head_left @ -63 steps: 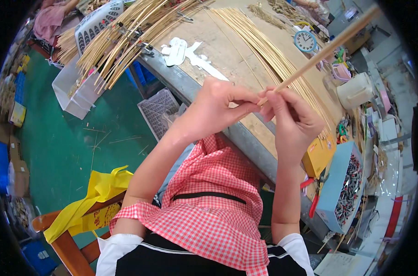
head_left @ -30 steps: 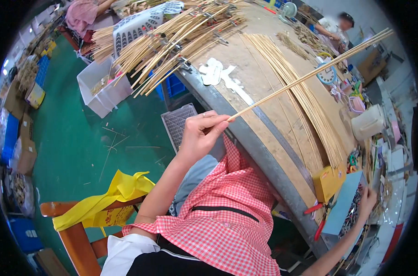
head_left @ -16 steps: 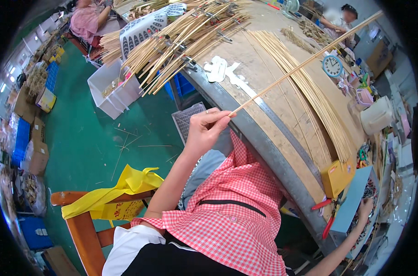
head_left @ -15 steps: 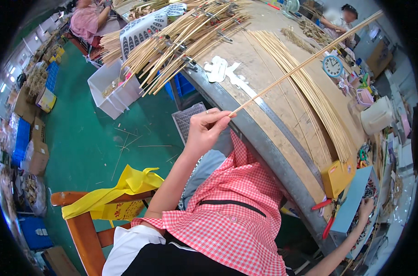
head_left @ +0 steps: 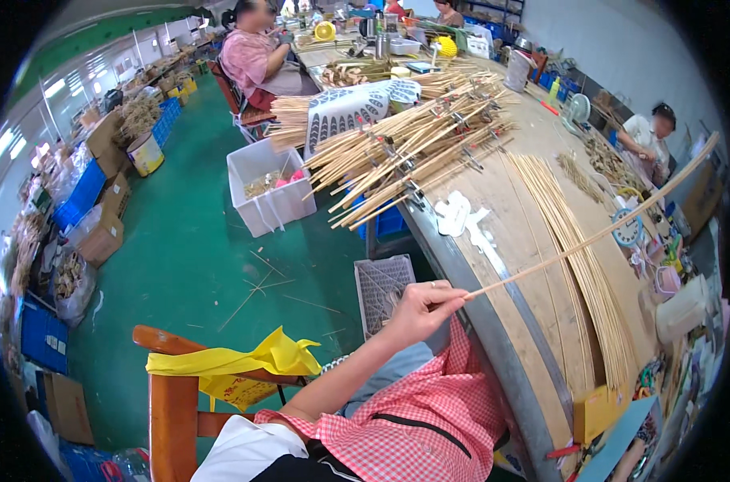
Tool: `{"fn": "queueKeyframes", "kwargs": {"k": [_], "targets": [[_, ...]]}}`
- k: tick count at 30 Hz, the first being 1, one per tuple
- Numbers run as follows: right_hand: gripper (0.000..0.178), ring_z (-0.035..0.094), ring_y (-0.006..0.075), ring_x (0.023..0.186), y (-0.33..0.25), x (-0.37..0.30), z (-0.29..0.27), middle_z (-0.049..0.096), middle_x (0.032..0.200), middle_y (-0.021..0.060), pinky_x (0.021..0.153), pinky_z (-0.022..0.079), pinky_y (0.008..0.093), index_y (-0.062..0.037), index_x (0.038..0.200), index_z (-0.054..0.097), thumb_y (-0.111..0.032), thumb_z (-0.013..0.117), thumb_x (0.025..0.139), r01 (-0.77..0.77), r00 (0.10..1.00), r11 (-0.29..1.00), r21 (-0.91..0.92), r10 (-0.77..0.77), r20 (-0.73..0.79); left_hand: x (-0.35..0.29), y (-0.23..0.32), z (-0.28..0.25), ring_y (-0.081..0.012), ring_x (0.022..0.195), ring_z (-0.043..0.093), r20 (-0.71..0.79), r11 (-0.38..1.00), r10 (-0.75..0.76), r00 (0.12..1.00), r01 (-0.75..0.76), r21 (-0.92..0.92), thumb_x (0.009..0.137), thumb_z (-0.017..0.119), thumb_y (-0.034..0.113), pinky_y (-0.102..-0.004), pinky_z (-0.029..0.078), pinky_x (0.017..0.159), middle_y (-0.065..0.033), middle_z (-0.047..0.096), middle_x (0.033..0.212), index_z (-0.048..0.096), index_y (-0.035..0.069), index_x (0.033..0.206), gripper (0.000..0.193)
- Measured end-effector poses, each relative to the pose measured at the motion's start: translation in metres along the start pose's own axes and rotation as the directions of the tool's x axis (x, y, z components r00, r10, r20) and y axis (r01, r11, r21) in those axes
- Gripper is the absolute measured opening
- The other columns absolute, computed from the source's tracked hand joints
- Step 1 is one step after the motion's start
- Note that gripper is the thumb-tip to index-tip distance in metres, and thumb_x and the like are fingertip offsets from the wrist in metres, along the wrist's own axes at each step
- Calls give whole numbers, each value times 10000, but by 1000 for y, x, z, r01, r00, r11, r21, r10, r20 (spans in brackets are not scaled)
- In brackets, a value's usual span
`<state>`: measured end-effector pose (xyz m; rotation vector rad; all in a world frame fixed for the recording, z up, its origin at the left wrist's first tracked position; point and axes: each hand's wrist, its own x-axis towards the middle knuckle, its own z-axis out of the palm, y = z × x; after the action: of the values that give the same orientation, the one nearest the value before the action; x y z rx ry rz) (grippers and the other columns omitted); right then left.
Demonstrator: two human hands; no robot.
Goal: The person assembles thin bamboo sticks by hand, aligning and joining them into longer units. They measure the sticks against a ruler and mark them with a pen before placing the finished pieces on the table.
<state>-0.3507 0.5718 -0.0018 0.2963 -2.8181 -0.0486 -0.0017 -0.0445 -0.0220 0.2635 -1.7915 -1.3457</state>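
I see my left hand [head_left: 424, 312] pinching the end of a long, slender, pale wooden rod [head_left: 542, 265], which slants above the flat worktop [head_left: 534, 128]. My right hand [head_left: 628, 461], mostly hidden beside the smooth blue box [head_left: 618, 440], I cannot read.

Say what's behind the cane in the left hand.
Behind the cane: a metal strip, a row of sticks and a blue-rimmed clock, partly covered. Slivers directly behind can't be seen.

The apron [head_left: 441, 422] has red and white checks. The sleeve [head_left: 248, 451] low in the frame is white, the pants [head_left: 391, 377] blue.
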Motion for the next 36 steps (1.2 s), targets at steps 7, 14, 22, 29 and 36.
{"fn": "queueKeyframes", "kwargs": {"k": [7,14,22,29,36], "targets": [[222,629,364,836,-11,0,-3,659,976,219,776,497,409,26,1102,611,-52,566,899,-30,999,998,-54,29,-24,-1,-5,5,-107,651,546,5,998,53,999,-53,27,881,662,57,-250,411,561,-65,648,771,719,12,1020,157],[256,628,343,827,-12,4,-1,658,1002,212,777,500,397,25,1159,596,-41,538,919,-34,998,996,-87,29,-56,2,-3,2,-104,652,544,38,999,-23,999,22,25,890,648,60,-247,410,563,-62,647,770,720,9,1016,154],[298,627,320,817,4,9,0,656,1031,203,778,503,383,25,1225,579,-29,506,942,-48,995,989,-142,35,-90,-1,-2,2,-89,646,525,32,999,-39,999,39,-7,892,646,62,-235,396,559,-41,628,753,725,15,1012,151],[335,626,300,808,15,-1,-45,655,1057,196,779,506,371,25,1282,564,-18,479,961,-143,891,982,-122,74,-448,4,-10,11,-102,602,530,5,998,64,998,-64,5,862,666,45,-257,409,534,-59,606,685,734,18,964,126],[398,542,79,721,-299,-95,-126,615,1157,113,679,465,220,8,1363,505,-128,485,988,155,986,144,977,32,-161,0,10,8,-87,584,488,-20,996,5,1000,-3,90,829,676,-5,-247,348,501,-39,582,662,729,-6,974,154]]}}
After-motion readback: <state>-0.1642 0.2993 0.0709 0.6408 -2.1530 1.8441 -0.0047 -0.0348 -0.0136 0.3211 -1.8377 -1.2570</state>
